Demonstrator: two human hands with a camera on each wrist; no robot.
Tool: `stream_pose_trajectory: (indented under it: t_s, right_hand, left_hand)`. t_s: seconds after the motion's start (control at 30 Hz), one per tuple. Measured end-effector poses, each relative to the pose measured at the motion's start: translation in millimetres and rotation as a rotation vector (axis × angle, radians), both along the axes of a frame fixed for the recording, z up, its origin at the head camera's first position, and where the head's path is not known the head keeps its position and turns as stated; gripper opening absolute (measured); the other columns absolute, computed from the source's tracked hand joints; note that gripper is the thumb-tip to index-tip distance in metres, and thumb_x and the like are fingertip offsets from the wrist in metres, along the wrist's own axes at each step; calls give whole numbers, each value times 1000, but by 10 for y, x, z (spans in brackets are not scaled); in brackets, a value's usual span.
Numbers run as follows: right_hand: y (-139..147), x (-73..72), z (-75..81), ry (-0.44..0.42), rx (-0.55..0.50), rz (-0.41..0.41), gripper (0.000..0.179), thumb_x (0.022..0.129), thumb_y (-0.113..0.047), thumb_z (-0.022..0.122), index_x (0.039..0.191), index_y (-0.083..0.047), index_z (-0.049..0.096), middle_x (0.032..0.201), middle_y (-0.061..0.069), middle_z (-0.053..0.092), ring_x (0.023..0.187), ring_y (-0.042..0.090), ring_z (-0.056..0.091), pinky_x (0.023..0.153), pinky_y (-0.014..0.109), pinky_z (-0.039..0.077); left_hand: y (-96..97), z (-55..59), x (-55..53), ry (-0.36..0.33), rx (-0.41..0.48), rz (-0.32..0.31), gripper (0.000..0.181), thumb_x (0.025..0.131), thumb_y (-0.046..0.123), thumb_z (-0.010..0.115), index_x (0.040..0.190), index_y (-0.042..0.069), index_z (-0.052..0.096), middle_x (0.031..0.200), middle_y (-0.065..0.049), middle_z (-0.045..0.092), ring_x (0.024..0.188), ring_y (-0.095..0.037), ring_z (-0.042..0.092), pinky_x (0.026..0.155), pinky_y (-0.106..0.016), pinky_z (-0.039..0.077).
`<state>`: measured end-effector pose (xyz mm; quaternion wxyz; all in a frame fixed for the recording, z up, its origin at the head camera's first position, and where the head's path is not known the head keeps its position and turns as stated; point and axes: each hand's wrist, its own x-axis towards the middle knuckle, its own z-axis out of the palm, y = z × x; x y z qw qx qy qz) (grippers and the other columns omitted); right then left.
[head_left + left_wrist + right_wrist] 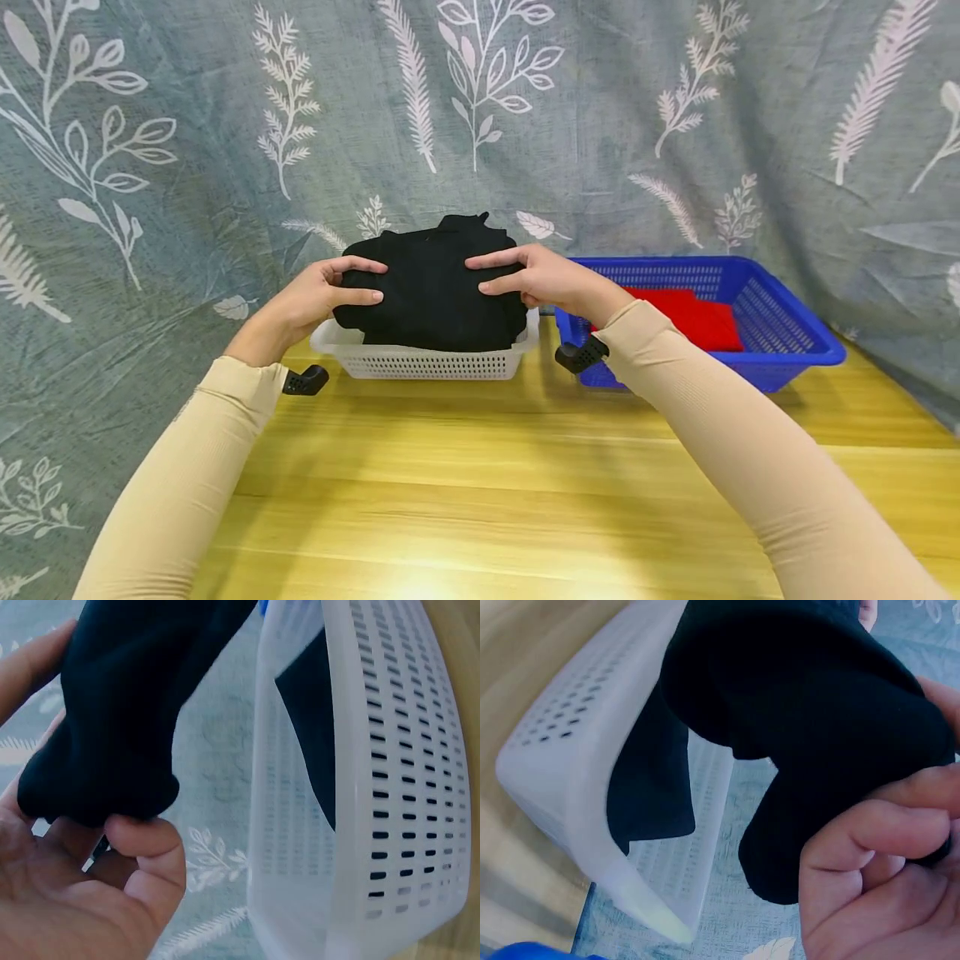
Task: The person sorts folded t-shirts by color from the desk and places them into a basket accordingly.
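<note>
Both hands grip a folded black cloth (435, 292) by its two sides, above a white perforated basket (431, 365). On the left edge, my left hand (311, 296) pinches the cloth, thumb and fingers curled round the bundle in the left wrist view. My right hand (558, 282) holds the opposite edge, and its curled fingers (907, 825) show in the right wrist view. Seen from the wrists, the bundle is raised off the basket's rim. Another stretch of black cloth (315, 735) lies inside the basket; whether it joins the held bundle cannot be told.
To the right stands a blue perforated basket (780, 312) with a red cloth (690, 321) in it, partly behind my right wrist. Both baskets sit toward the back of a yellow wooden table (450, 467). A grey-green curtain (600, 125) with white leaf prints hangs behind.
</note>
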<state>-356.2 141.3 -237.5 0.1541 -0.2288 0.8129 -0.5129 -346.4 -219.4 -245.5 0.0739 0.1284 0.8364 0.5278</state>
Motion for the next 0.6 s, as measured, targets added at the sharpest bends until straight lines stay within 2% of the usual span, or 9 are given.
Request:
stream_pose_trajectory:
  t_s: [0.1,0.23,0.33,0.37,0.43,0.47,0.5,0.57,0.6]
  right_hand:
    - [-71,-99,-10,31,10,-16,49,103,-25,75,150,-31,65,56,-10,17,55,17,15,59,32,23]
    - [-145,-208,-82,49,37,-57,49,104,-25,73,152,-30,63,60,-9,19,55,15,19,62,34,25]
    - [-173,-256,-165,48,81,-96,51,106,-24,71,155,-27,60,71,-2,41,58,15,36,64,33,33]
    - [-172,-263,-190,51,101,-107,52,107,-23,69,157,-25,58,82,1,54,61,18,46,64,31,36]
    - [-161,-268,-223,49,134,-130,53,108,-22,67,160,-21,54,116,13,64,79,27,66,66,29,42]
    - [-148,-265,-230,51,149,-142,53,109,-22,65,160,-20,52,135,16,61,92,32,72,68,29,44]
    - [-133,-261,-233,54,160,-155,52,110,-21,64,160,-19,52,147,19,56,104,35,74,71,29,47]
    - [-93,-249,-224,64,171,-172,50,111,-21,62,159,-18,52,162,19,45,120,37,72,79,33,52]
    - [-75,-241,-216,67,172,-180,48,111,-22,62,158,-18,53,161,19,45,123,38,72,84,36,54]
  left_hand:
    - [1,-26,-107,-9,15,18,52,100,25,79,149,20,62,141,-8,49,122,-26,56,97,-30,53]
    - [-4,-127,-216,-10,15,32,52,101,24,78,150,16,61,170,-12,31,144,-30,43,104,-36,45]
    - [-16,-233,-255,-16,-54,52,53,101,24,77,150,15,60,171,-14,32,143,-32,39,103,-42,41]
    - [-20,-266,-262,-19,-90,59,52,102,24,76,150,14,60,159,-19,43,134,-34,44,101,-44,41]
    - [-34,-315,-264,-32,-171,70,51,104,25,74,151,13,58,152,-22,48,127,-36,49,101,-48,44]
    - [-38,-330,-264,-36,-211,74,50,105,26,72,151,13,58,148,-23,50,124,-37,51,101,-50,46]
    - [-40,-339,-262,-41,-245,76,49,106,27,71,151,12,57,149,-24,50,126,-38,53,104,-53,47]
    - [-42,-334,-250,-40,-282,73,48,108,27,67,152,11,55,153,-26,49,131,-42,54,108,-57,48]
    - [-41,-323,-242,-39,-292,70,49,108,28,66,153,12,55,165,-25,41,141,-43,50,114,-59,46]
